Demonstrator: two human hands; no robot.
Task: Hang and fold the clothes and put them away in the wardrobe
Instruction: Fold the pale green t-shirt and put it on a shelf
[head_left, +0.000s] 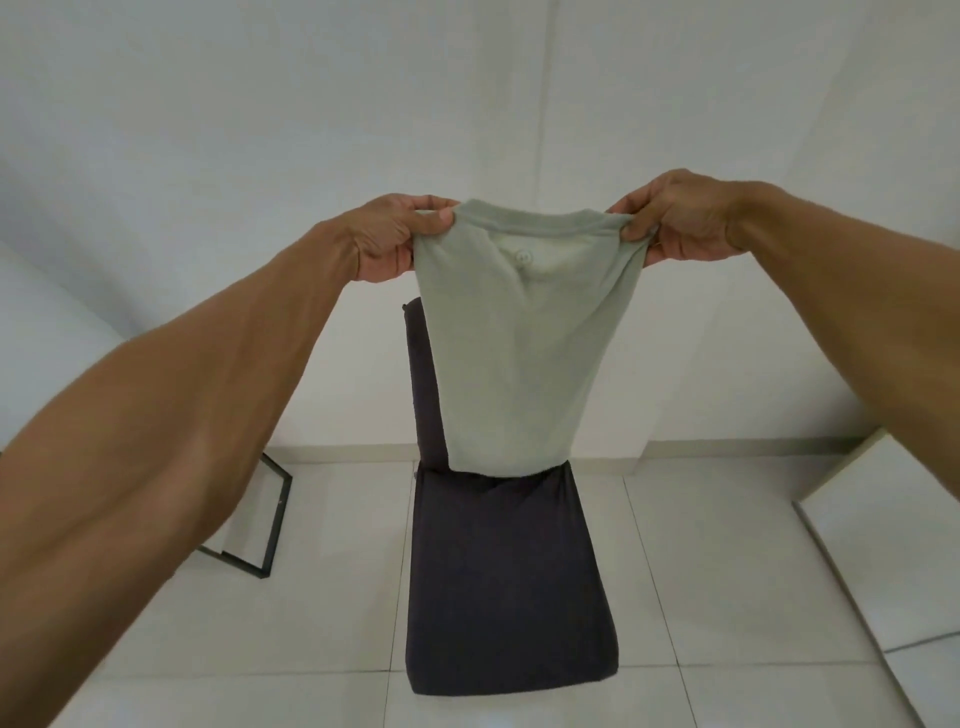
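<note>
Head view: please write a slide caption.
Left hand and right hand hold a pale green garment in front of a dark chair.

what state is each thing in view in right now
shirt: held up in the air by its top corners, folded narrow, hanging straight down; whether its hem touches the chair is unclear
left hand: pinches the shirt's top left corner
right hand: pinches the shirt's top right corner
chair: upright, its back partly hidden by the shirt
black frame: standing upright, only partly in view
</note>
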